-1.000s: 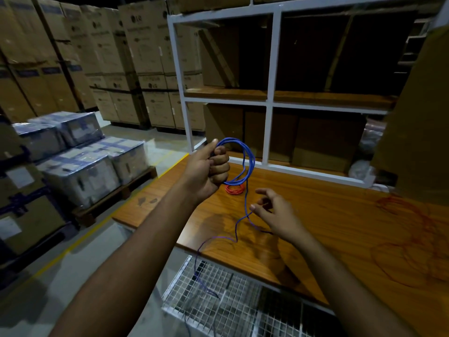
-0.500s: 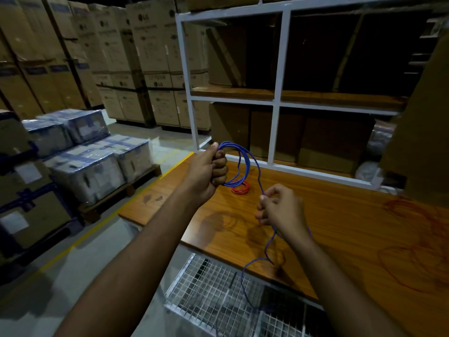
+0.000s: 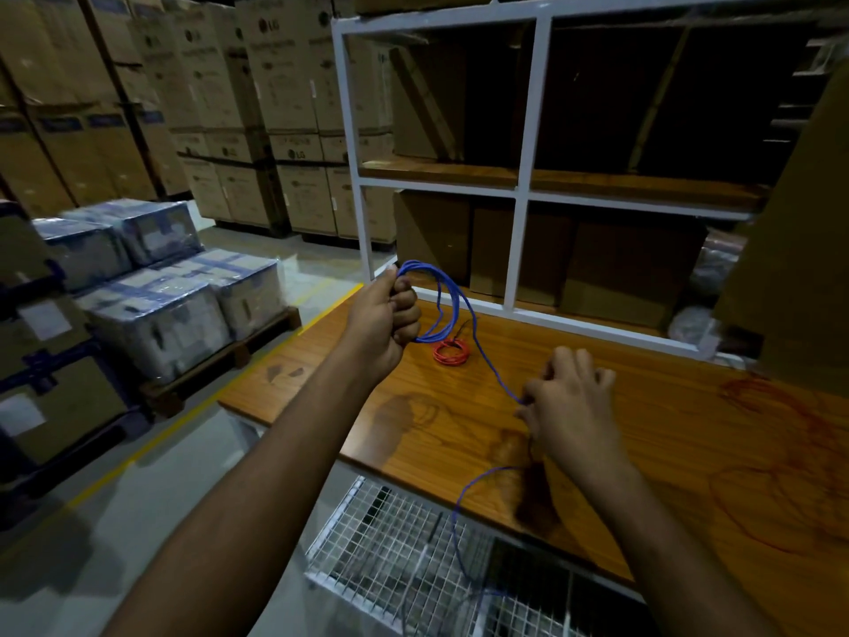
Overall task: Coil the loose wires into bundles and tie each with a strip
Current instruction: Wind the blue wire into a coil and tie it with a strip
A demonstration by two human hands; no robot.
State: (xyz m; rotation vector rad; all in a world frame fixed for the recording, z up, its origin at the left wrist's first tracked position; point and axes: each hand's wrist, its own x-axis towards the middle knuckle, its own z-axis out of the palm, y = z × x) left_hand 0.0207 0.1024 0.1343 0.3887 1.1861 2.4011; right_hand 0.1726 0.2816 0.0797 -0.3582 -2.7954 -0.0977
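My left hand (image 3: pixel 385 320) is raised above the wooden table (image 3: pixel 652 434) and grips several loops of a blue wire (image 3: pixel 452 296). A strand of that wire runs down to my right hand (image 3: pixel 567 406), which pinches it just above the tabletop. The rest of the blue wire hangs off the near table edge and trails down over a wire-mesh basket (image 3: pixel 390 549). A small red wire coil (image 3: pixel 451 352) lies flat on the table behind the blue loops. Loose red wire (image 3: pixel 790 457) sprawls over the table's right side.
A white metal shelf frame (image 3: pixel 523 195) with cardboard boxes stands along the table's back edge. Wrapped boxes on a pallet (image 3: pixel 161 296) sit on the floor at left, with tall stacks of cartons (image 3: pixel 193 94) behind. A large cardboard sheet (image 3: pixel 808 250) leans at right.
My right hand has slid along the blue wire, moving right and toward me, drawing the strand taut from the loops. My left hand has kept its grip on the coil.
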